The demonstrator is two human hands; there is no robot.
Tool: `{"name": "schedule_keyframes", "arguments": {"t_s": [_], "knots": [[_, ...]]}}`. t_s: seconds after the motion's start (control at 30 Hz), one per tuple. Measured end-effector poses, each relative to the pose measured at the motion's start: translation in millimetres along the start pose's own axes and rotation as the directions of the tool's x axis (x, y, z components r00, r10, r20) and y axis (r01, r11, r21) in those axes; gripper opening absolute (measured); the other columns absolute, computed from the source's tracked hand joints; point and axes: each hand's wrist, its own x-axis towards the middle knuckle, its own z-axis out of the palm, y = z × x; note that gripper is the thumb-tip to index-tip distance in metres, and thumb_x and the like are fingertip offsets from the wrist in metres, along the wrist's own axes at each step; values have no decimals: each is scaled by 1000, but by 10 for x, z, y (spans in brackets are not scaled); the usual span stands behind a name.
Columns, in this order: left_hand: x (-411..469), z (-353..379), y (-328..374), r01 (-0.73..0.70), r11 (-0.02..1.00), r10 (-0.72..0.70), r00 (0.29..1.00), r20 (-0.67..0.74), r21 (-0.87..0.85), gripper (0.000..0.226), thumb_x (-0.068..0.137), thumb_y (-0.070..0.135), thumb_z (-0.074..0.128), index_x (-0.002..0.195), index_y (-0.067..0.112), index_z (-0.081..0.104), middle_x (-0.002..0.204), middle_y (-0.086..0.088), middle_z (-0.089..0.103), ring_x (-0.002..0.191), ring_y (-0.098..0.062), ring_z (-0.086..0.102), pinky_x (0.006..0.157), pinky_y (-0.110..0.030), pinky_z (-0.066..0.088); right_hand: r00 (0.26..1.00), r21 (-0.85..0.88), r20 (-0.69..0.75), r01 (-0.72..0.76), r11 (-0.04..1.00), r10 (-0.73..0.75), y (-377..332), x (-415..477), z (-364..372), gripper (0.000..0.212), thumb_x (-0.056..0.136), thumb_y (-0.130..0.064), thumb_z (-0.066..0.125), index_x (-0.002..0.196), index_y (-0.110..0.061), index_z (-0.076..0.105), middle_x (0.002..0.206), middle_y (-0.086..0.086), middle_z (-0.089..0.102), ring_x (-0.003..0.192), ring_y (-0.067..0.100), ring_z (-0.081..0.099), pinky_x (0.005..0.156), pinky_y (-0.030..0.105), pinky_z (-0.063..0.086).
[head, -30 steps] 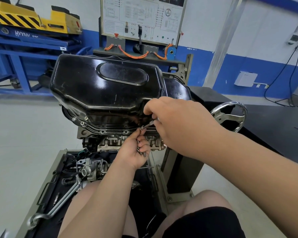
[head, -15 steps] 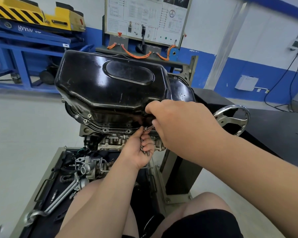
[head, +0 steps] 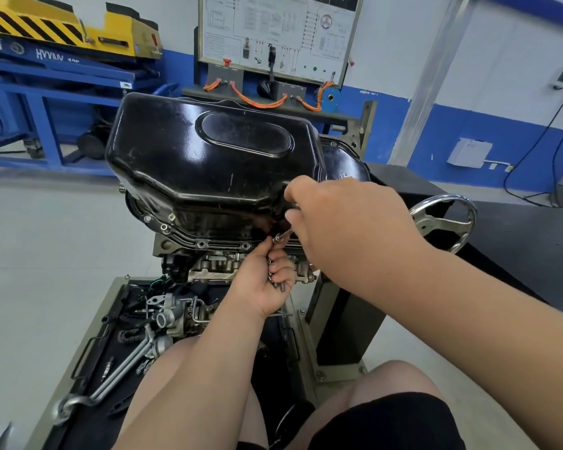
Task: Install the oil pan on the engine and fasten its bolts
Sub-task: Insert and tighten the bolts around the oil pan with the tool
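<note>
Against the frame half a second earlier we find little changed: both hands stay at the near right corner of the pan's rim, and the view has only drifted slightly. The glossy black pressed-steel oil pan (head: 208,164) sits sump side up on the grey metal engine (head: 215,266), its flat flange lying along the block. Our right hand (head: 348,228) pinches a small silver bolt (head: 281,236) just beside that flange. Our left hand (head: 264,284) is curled round a clutch of spare bolts (head: 275,280), thumb and forefinger raised to the pinched bolt. The right fingertips are hidden behind the hand, and we cannot tell whether the bolt has entered a hole, nor whether the flange's near holes are filled.
</note>
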Motion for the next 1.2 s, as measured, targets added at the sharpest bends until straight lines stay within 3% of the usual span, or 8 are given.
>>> {"name": "schedule_keyframes", "arguments": {"t_s": [0.2,0.4,0.5,0.6,0.7,0.9,1.03,1.2], "knots": [[5,-12,11,4,1000,-4,1000,-2,15,63,102,25,37,47,9,62,46,9,34,32,-2,27,29,-13,18,999,98,40,17,995,-21,-9,-109,-36,30,89,-21,53,117,-25,44,104,-6,50,67,21,58,51,29,43],[7,-24,1,-9,999,11,1000,-29,42,62,102,25,39,46,10,62,45,8,35,32,-3,27,29,-13,19,999,4,1,-38,999,38,-17,-61,4,13,96,-27,45,109,-23,46,72,-6,49,57,20,51,46,26,34],[10,-21,4,-15,999,16,999,-29,39,59,101,27,40,52,11,68,48,9,37,33,-3,27,29,-14,18,999,61,-14,-38,997,39,-2,-38,-28,19,96,-38,41,108,-24,46,80,-5,53,62,21,55,50,27,36],[68,-41,7,-26,994,34,997,-75,110,54,101,26,42,54,13,63,56,8,38,47,-4,30,51,-15,18,997,97,71,27,995,-34,-41,-29,-68,31,87,-22,54,116,-25,43,104,-6,49,68,20,57,51,28,40],[116,-46,-12,-37,992,52,991,-119,124,46,101,26,44,60,13,62,66,7,35,60,-7,27,63,-21,10,995,76,93,12,997,-19,-60,-26,-47,31,87,-15,54,115,-25,44,96,-7,53,73,20,60,52,28,37],[45,-27,4,-32,996,35,998,-44,78,64,102,27,37,48,11,66,49,9,34,33,-3,26,28,-14,18,998,76,-36,-56,996,59,11,2,-3,11,98,-27,43,107,-22,47,69,-4,50,59,20,57,50,28,41],[62,-47,6,-53,988,58,998,-30,145,67,103,24,33,44,15,62,44,9,34,33,-2,25,39,-12,13,996,153,47,65,986,-73,13,-17,-48,27,89,-20,53,115,-24,46,100,-5,50,76,22,60,56,32,43],[50,-56,-10,-45,989,49,999,-23,142,68,104,25,31,43,14,62,43,10,34,32,-2,25,34,-12,14,997,50,32,65,997,-67,26,-5,-17,25,87,-12,50,111,-20,49,81,-4,46,74,24,60,48,29,32]]}}
